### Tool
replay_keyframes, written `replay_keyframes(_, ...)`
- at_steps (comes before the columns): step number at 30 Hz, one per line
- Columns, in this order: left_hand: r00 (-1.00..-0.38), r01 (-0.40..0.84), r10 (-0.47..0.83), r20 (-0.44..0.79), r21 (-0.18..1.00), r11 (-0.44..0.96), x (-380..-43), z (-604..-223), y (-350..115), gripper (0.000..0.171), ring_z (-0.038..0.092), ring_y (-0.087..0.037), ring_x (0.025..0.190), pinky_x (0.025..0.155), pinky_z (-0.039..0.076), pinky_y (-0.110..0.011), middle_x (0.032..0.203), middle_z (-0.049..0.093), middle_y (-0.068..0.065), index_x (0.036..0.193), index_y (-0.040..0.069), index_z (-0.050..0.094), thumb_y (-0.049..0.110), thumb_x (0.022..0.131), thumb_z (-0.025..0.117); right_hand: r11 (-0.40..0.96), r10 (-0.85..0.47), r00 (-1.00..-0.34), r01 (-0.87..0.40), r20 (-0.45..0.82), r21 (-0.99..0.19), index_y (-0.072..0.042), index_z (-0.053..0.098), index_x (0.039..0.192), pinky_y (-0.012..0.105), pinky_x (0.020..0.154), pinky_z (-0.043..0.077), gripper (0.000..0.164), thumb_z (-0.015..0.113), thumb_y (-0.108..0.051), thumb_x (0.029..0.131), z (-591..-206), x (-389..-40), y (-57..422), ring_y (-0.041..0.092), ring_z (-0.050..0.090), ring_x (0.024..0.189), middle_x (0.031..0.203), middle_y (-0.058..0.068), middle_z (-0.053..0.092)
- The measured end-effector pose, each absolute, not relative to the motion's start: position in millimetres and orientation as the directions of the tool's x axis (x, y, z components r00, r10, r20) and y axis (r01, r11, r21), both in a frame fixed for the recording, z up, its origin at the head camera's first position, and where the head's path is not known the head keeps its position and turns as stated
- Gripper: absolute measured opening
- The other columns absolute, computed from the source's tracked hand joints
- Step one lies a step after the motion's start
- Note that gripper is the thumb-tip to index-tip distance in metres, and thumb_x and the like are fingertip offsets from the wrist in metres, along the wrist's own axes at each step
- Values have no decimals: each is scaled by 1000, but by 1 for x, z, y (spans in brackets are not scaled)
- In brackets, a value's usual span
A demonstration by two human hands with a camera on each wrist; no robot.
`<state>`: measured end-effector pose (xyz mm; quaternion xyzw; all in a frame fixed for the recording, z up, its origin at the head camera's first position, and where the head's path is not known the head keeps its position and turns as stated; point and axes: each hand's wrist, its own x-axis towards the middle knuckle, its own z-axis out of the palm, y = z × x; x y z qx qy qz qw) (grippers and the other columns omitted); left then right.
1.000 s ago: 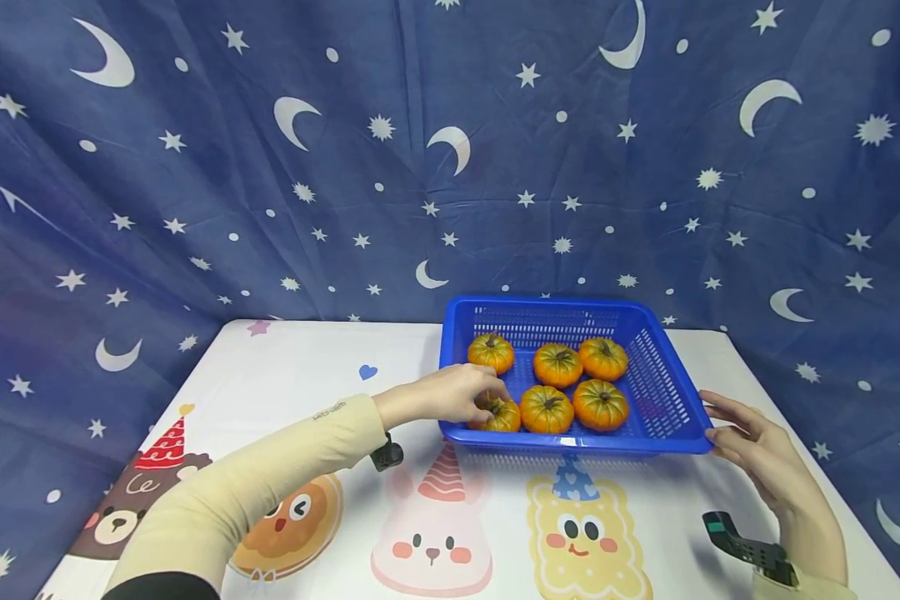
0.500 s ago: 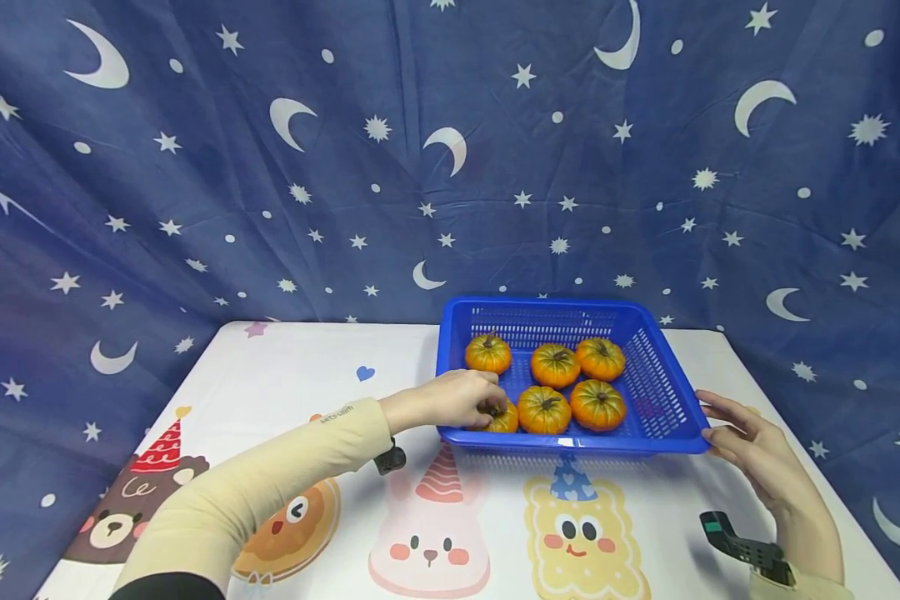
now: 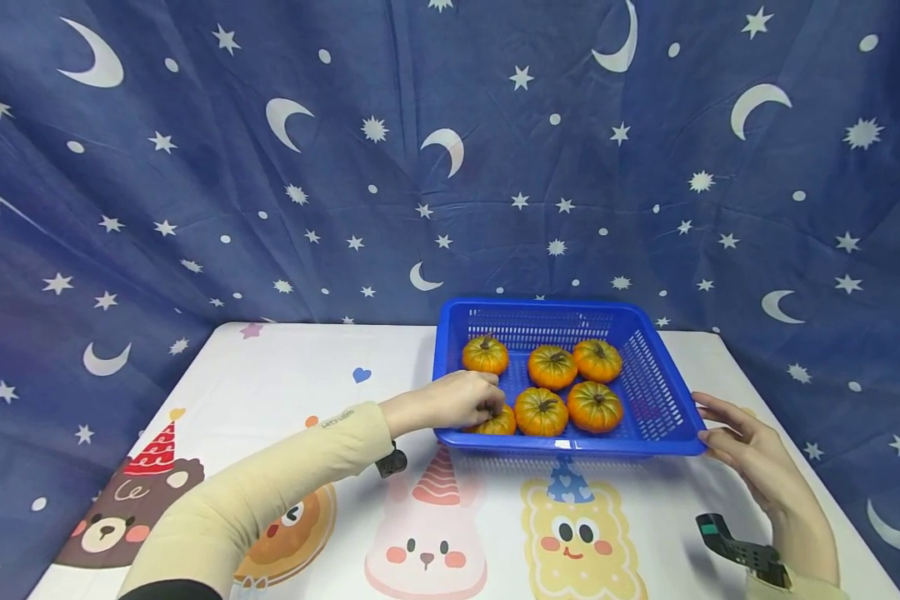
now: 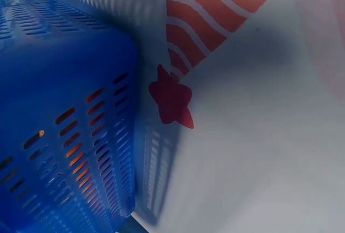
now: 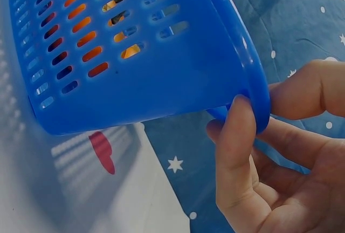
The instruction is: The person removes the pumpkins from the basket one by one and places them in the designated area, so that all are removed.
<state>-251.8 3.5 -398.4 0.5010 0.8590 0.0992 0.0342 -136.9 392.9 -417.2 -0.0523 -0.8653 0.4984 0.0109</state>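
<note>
A blue plastic basket (image 3: 562, 444) with slotted walls holds several small orange pumpkins. My left hand (image 3: 461, 400) reaches over its left side in the head view, fingers curled on the front-left pumpkin (image 3: 501, 422), partly hiding it. Beside that one sit two more front pumpkins (image 3: 542, 411); others, including the back-left pumpkin (image 3: 485, 355), lie behind. At the front-right corner my right hand (image 3: 746, 446) pinches the basket's rim; in the right wrist view the thumb and fingers (image 5: 237, 141) lie on either side of it. The left wrist view shows basket wall (image 4: 70, 152) but no hand.
A white tablecloth (image 3: 315, 358) with printed cartoon figures covers the table. Behind it hangs a dark blue curtain (image 3: 345, 167) with moons and stars, close to the basket's back. Wrist cameras sit at the left wrist (image 3: 392, 461) and right wrist (image 3: 738, 546).
The left hand's fingers have curled in more over the front-left pumpkin. The right hand keeps its pinch on the rim. The whole head view has shifted slightly.
</note>
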Motion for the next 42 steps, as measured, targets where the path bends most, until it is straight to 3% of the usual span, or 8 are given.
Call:
replay_keyframes(9, -515, 852, 846, 138, 185, 489, -248, -398, 1, 9, 57, -8, 73, 71, 50, -26, 83, 61, 4, 90, 17, 73, 12, 85, 67, 477, 98, -995, 60, -15, -877, 6, 33, 144, 18, 71, 55, 58, 56, -12, 94, -417, -136, 393, -7, 59, 87, 108, -26, 44)
replay_keyframes(16, -550, 833, 817, 172, 177, 523, -246, -398, -1, 9, 60, -9, 73, 71, 52, -27, 84, 62, 5, 89, 18, 72, 13, 85, 66, 468, 96, -995, 53, -9, -882, 6, 34, 144, 18, 72, 55, 58, 56, -13, 94, -417, -137, 392, -7, 60, 88, 115, -16, 41)
replay_keyframes(29, -561, 828, 786, 261, 151, 541, -243, -394, -1, 9, 61, -10, 76, 69, 52, -26, 87, 63, 7, 87, 20, 70, 13, 85, 65, 491, 111, -994, 76, -24, -868, 6, 33, 144, 18, 72, 55, 59, 56, -15, 94, -418, -137, 391, -10, 58, 88, 114, -17, 41)
replay_keyframes(37, -570, 821, 753, 328, 183, 541, -239, -392, -2, 13, 63, -10, 81, 72, 52, -27, 92, 65, 7, 90, 20, 71, 11, 84, 65, 506, 113, -993, 80, -26, -859, 6, 33, 144, 18, 72, 55, 58, 55, -13, 95, -418, -136, 390, -9, 57, 87, 126, 7, 42)
replay_keyframes(42, -560, 826, 732, 388, 193, 530, -239, -388, -4, 15, 61, -10, 81, 70, 50, -25, 92, 65, 6, 91, 20, 72, 9, 83, 65, 503, 107, -994, 72, -21, -861, 6, 33, 144, 18, 72, 55, 57, 55, -12, 94, -416, -136, 390, -8, 58, 87, 119, -7, 44)
